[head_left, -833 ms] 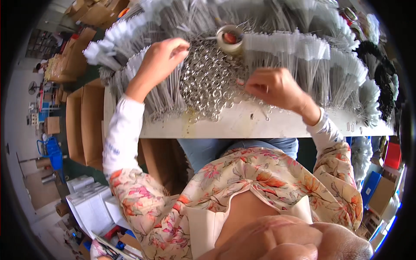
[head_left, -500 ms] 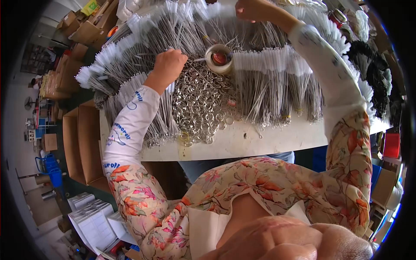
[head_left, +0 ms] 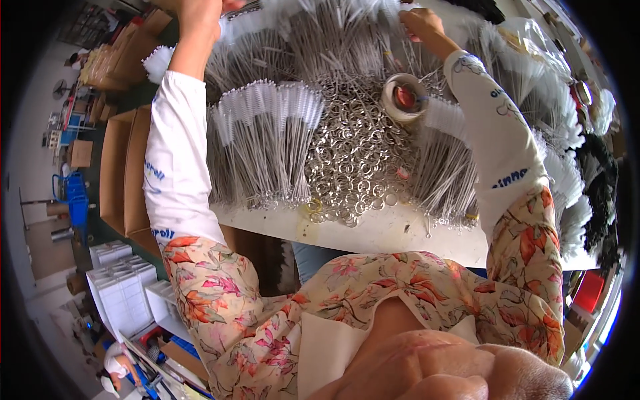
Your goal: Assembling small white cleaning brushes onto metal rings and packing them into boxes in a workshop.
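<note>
My left hand (head_left: 200, 19) reaches to the far left of the table, above the white bristles of the wire brushes (head_left: 263, 127); the upper edge of the picture cuts off its fingers. At the far middle, my right hand (head_left: 422, 25) is closed beside more white brush heads, its fingers curled; what they hold, if anything, does not show. The brushes have thin twisted metal stems and lie in thick bundles. Between the bundles spreads a heap of shiny metal rings (head_left: 357, 153). At the heap's far right edge sits a round pale roll (head_left: 392, 110) with something red in its middle.
The white table's near edge (head_left: 280, 230) runs in front of my body. An open cardboard box (head_left: 123, 173) stands left of it, with white plastic crates (head_left: 123, 287) nearer. At the right lie clear plastic bags (head_left: 533, 43) and black bristly bundles (head_left: 597, 180). Another person (head_left: 120, 363) shows at lower left.
My left hand has moved from beside the rings to the far left, past the brushes. My right hand stays at the far side, now slightly lower in the picture. The view has shifted left.
</note>
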{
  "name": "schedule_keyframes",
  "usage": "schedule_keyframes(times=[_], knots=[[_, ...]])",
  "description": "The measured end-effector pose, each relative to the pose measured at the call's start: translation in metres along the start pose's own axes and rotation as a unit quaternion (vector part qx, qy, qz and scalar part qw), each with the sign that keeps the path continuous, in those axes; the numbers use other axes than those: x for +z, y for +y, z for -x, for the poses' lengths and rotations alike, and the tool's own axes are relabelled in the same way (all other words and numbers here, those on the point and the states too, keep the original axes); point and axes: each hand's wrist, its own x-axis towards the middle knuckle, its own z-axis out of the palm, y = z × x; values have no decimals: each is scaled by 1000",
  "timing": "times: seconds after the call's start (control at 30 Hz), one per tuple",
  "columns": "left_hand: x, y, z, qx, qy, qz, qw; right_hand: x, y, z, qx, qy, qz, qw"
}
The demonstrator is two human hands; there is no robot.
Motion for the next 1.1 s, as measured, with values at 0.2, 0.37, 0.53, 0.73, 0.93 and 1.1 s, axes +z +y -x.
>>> schedule_keyframes(times=[0.2, 0.37, 0.53, 0.73, 0.93, 1.1], knots=[[-80, -105, -31, -30, -31, -350, 936, 10, -20, 21, -181, 23, 227, 957], [-47, -164, -41, -61, -91, -480, 870, -23, -10, -23, -188, -46, 245, 950], [-166, -202, -66, -109, -109, -470, 869, -97, -91, -19, -451, 100, 532, 710], [-93, -191, -55, -244, -104, -394, 880, -219, 54, 28, -286, 36, 287, 913], [-47, -124, -62, 64, -7, -621, 781, -170, 107, 42, -138, 115, 305, 935], [-29, -70, -48, 176, 26, -396, 901, -154, 101, 55, -122, 103, 305, 939]])
